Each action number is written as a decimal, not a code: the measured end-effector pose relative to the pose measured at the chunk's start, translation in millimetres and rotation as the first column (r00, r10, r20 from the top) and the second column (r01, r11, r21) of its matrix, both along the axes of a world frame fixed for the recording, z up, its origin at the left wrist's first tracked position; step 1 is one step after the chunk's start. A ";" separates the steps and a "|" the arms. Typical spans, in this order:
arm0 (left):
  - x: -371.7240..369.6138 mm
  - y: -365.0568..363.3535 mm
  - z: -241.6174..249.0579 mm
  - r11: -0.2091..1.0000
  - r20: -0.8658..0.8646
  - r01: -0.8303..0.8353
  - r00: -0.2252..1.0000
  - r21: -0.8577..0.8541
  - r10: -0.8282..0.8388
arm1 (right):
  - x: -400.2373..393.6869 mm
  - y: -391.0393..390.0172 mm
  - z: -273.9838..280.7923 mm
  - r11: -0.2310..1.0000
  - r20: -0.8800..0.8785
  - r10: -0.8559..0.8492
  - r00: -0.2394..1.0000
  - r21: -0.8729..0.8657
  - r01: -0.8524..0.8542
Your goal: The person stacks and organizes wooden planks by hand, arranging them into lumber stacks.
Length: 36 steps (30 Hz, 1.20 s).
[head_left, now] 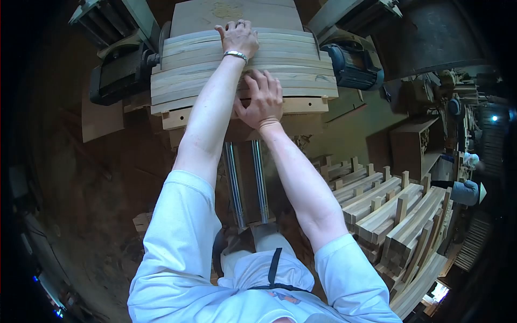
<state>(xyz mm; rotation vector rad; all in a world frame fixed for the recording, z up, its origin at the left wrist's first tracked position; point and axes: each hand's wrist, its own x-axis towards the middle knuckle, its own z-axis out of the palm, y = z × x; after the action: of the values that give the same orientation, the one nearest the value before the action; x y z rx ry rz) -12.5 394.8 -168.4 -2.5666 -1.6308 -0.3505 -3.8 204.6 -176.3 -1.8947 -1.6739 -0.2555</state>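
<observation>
Several pale wooden boards (188,78) lie side by side across a machine between two motors. My left hand (240,41), with a metal band at the wrist, rests on the far boards, its thumb spread and its fingertips bent near their far edge. Nearer to me, my right hand (262,102) lies on the closest boards with fingers apart. Its thumb is beside a wooden rail (301,104) with dark holes that runs along the near side of the boards. Neither hand is closed around a board.
A dark motor (121,75) stands left of the boards, a blue-grey motor (353,65) right. Two metal rods (258,180) run toward me below the rail. Stacked timber (390,212) stands at my right. Beyond it is another person (466,192). A flat panel (237,15) lies behind the boards.
</observation>
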 end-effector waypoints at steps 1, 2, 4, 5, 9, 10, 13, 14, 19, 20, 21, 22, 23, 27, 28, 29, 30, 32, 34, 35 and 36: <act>1.9 5.2 -3.6 1.000 0.034 0.012 0.999 0.025 -0.013 | 2.3 4.4 -0.3 1.000 0.004 0.001 1.000 -0.007 -0.001; 3.5 11.2 -6.2 0.998 0.066 0.022 0.997 0.057 -0.026 | 4.2 9.8 -0.3 1.000 0.008 0.004 1.000 -0.009 -0.004; 8.7 18.2 -5.7 0.998 0.060 0.013 0.998 0.066 -0.017 | 8.3 19.8 -1.4 1.000 0.017 0.000 1.000 -0.002 0.000; 10.8 21.7 -5.2 0.998 0.058 0.005 0.998 0.068 -0.009 | 10.2 24.7 -1.7 1.000 0.030 -0.004 1.000 -0.002 0.004; 18.6 44.2 -2.4 1.000 0.048 -0.008 0.999 0.015 0.008 | 18.8 47.1 -3.6 1.000 0.039 0.008 0.999 0.010 -0.008; 20.9 50.2 -2.9 1.000 0.038 -0.002 0.999 0.014 0.001 | 21.8 51.8 -3.9 1.000 0.033 0.016 0.999 0.017 -0.017; 24.1 73.1 3.5 1.000 0.025 -0.017 1.000 -0.002 0.017 | 21.0 74.3 0.0 1.000 0.025 0.018 1.000 -0.011 -0.017; 26.6 79.7 0.6 1.000 0.015 -0.026 1.000 0.016 0.026 | 22.2 78.8 0.6 1.000 0.045 -0.004 0.999 -0.023 0.005; 35.7 96.2 4.2 0.999 -0.012 -0.043 0.999 -0.007 0.043 | 30.1 100.9 2.6 0.987 0.038 -0.035 0.999 -0.157 0.041; 36.4 103.0 5.5 0.999 0.024 -0.040 0.999 -0.037 0.041 | 31.9 107.5 3.7 0.989 0.029 -0.031 0.999 -0.142 0.035; 36.6 111.6 6.7 0.997 0.061 -0.036 0.997 -0.068 0.040 | 33.6 114.7 3.8 0.985 0.034 -0.028 0.999 -0.169 0.034; 36.5 115.3 6.4 0.996 0.057 -0.035 0.998 -0.083 0.040 | 35.1 117.6 3.3 0.979 0.038 -0.025 0.999 -0.202 0.033; 36.3 119.0 6.0 0.996 0.045 -0.041 0.998 -0.080 0.044 | 35.8 119.8 2.8 0.979 0.025 -0.021 0.999 -0.200 0.026; 31.9 106.3 5.5 0.993 0.079 -0.043 0.996 -0.107 0.051 | 30.0 104.4 5.7 0.966 0.034 -0.026 0.999 -0.258 0.034; 28.6 95.9 9.8 0.993 0.075 -0.045 0.996 -0.110 0.053 | 27.3 95.6 8.6 0.960 0.042 -0.023 0.999 -0.277 0.034; 24.4 83.8 14.3 0.993 0.070 -0.043 0.996 -0.112 0.051 | 23.4 83.6 11.1 0.960 0.036 -0.026 0.999 -0.279 0.035; 20.5 72.1 15.5 0.991 0.062 -0.034 0.997 -0.130 0.043 | 18.4 69.7 12.6 0.958 0.012 -0.021 1.000 -0.285 0.024; 7.8 37.8 17.9 0.989 0.042 -0.021 0.999 -0.148 0.027 | 8.2 33.4 17.1 0.951 -0.027 -0.008 1.000 -0.309 -0.001; -8.3 1.2 16.0 0.991 0.052 -0.001 0.999 -0.133 0.008 | -4.4 -3.4 19.1 0.953 -0.050 -0.012 0.999 -0.304 -0.004; -17.3 -20.2 12.2 0.993 0.063 0.018 0.998 -0.121 -0.010 | -12.1 -25.3 17.5 0.953 -0.072 -0.016 0.997 -0.302 -0.007; -25.5 -41.5 8.9 0.996 0.052 0.030 0.998 -0.083 -0.026 | -18.9 -47.4 18.2 0.952 -0.084 -0.021 0.996 -0.307 -0.006</act>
<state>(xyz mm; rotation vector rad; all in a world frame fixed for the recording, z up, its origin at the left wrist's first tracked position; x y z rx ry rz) -38.0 353.3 -159.5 -2.6652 -1.6624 -0.3600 -22.6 157.2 -158.2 -2.1028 -1.7272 0.0914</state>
